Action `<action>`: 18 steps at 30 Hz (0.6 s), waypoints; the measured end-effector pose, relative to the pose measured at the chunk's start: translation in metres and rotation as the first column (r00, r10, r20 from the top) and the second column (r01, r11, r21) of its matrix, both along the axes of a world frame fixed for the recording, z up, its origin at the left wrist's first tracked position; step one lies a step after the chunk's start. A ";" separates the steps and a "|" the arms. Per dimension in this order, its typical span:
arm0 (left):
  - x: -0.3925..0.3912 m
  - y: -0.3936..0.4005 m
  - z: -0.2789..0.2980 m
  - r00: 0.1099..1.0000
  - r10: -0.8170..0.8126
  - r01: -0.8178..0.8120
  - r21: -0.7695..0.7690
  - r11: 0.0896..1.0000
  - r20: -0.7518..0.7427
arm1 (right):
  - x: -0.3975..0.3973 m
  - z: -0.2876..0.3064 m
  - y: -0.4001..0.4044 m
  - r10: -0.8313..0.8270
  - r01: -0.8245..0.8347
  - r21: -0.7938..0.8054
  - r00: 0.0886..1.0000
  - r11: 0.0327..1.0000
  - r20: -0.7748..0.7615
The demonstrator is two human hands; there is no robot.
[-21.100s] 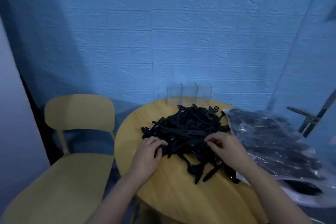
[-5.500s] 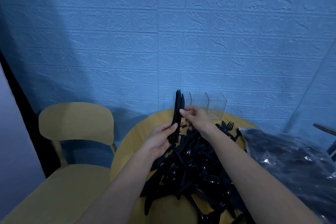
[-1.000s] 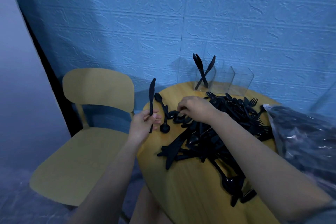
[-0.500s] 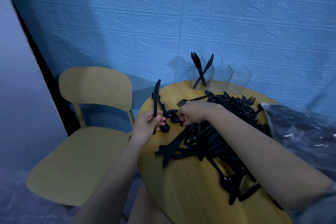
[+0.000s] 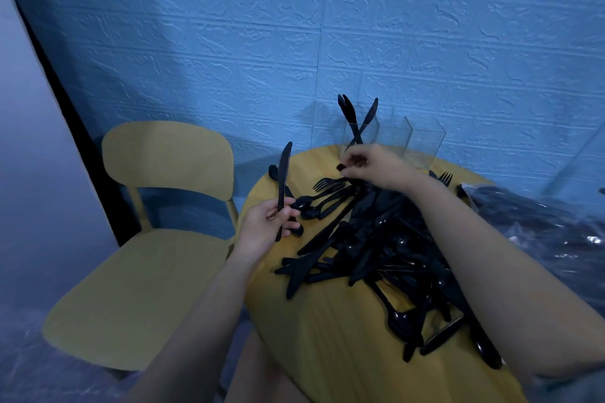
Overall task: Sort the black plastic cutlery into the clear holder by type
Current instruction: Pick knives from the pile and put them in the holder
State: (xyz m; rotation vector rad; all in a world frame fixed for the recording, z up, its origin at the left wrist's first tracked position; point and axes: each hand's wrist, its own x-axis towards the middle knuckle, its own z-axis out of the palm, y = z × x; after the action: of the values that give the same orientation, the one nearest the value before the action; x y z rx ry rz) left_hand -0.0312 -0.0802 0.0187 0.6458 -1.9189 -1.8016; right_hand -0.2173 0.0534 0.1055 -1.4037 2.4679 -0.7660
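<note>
A heap of black plastic cutlery [image 5: 386, 249] covers the round wooden table [image 5: 327, 337]. At the table's far edge stands the clear holder [image 5: 422, 141] with three compartments; several knives [image 5: 355, 121] lean in its left one, the other two look empty. My left hand [image 5: 266, 226] grips one black knife [image 5: 283, 180] upright by its handle, left of the heap. My right hand [image 5: 373, 165], blurred, hovers above the heap's far end just in front of the holder and pinches the end of a black piece [image 5: 343, 167].
A yellow chair [image 5: 147, 239] stands left of the table. A clear plastic bag of more black cutlery [image 5: 556, 232] lies at the table's right side. A blue brick-pattern wall is right behind the holder.
My right hand lifted from the left of the heap and moved back toward the holder with a black piece pinched. The left hand kept the knife upright, nearly still.
</note>
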 end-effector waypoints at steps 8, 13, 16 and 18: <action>-0.003 0.010 0.006 1.000 -0.021 0.022 0.035 0.999 -0.020 | -0.008 0.015 0.020 -0.185 0.289 -0.454 0.948 0.843 0.259; -0.005 0.018 0.012 0.999 -0.037 0.039 0.051 0.998 -0.038 | -0.007 0.017 0.036 -0.183 0.357 -0.618 0.927 0.701 0.328; -0.005 0.022 0.013 0.997 -0.071 0.075 0.081 0.994 -0.043 | -0.006 0.014 0.045 -0.202 0.411 -0.642 0.905 0.647 0.376; -0.005 0.026 0.015 0.995 -0.091 0.096 0.119 0.988 -0.049 | -0.005 0.010 0.050 -0.220 0.471 -0.634 0.873 0.614 0.435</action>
State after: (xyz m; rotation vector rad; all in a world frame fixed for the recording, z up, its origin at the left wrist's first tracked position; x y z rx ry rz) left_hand -0.0365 -0.0545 0.0339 0.5604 -1.8505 -1.9865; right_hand -0.2223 0.1030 0.1152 -0.8093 2.2631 -2.0723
